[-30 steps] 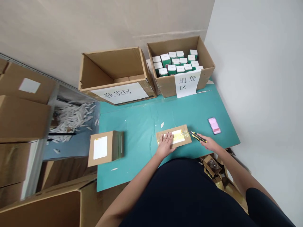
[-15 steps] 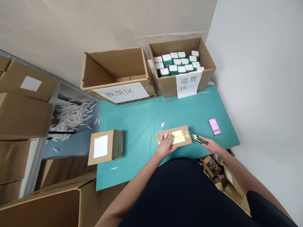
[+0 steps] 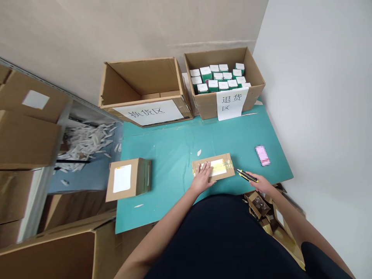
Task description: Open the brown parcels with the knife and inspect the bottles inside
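Observation:
A small cardboard box (image 3: pixel 228 174) with a white label and clear yellowish tape lies flat near the front edge of the green tabletop. Across its left part rests my left hand (image 3: pixel 202 179), fingers spread over the label's edge, holding it down. To the right of the box, my right hand (image 3: pixel 260 183) is wrapped around a yellow and black utility knife (image 3: pixel 246 176). The knife's tip points left at the box's taped end, a small gap away from it.
A bigger labelled carton (image 3: pixel 141 176) stands on the table's left side. Behind are an open carton (image 3: pixel 186 112) with a paper sign and another carton (image 3: pixel 255 91) holding several white-green boxes. A pink blurred item (image 3: pixel 262 155) lies at right. Opened boxes (image 3: pixel 260 205) sit below the right edge.
The knife has moved slightly right, away from the taped end of the box, with my right hand. My left hand stays on the box. The view has shifted a little.

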`<state>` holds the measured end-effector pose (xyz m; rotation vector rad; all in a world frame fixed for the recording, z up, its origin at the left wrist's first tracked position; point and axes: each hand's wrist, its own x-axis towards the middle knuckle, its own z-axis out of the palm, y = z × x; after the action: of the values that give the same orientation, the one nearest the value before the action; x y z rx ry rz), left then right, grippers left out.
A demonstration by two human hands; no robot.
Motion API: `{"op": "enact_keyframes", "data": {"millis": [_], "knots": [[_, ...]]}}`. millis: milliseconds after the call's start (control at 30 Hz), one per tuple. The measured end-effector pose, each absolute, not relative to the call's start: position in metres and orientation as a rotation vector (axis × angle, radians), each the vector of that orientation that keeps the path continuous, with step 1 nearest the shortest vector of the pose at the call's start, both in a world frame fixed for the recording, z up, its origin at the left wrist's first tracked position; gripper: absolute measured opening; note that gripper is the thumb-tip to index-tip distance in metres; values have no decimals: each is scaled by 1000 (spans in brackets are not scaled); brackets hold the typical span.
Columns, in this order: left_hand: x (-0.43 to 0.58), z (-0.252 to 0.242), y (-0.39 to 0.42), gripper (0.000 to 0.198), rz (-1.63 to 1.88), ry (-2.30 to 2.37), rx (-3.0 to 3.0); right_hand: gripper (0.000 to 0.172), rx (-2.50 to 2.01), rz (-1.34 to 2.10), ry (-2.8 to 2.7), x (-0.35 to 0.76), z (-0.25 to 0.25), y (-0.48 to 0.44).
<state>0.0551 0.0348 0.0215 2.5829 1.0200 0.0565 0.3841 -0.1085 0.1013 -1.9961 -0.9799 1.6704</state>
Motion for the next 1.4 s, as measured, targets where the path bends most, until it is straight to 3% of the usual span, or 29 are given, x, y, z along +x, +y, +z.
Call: {"op": "enact_keyframes", "data": {"millis": [567, 1400], "knots": [[54, 23, 34, 74, 55, 1002, 2593, 67, -1987, 1529, -918, 378, 91, -69], [57, 23, 34, 75, 46, 1018, 2599, 68, -1989, 1501, -901, 370, 83, -88]]}}
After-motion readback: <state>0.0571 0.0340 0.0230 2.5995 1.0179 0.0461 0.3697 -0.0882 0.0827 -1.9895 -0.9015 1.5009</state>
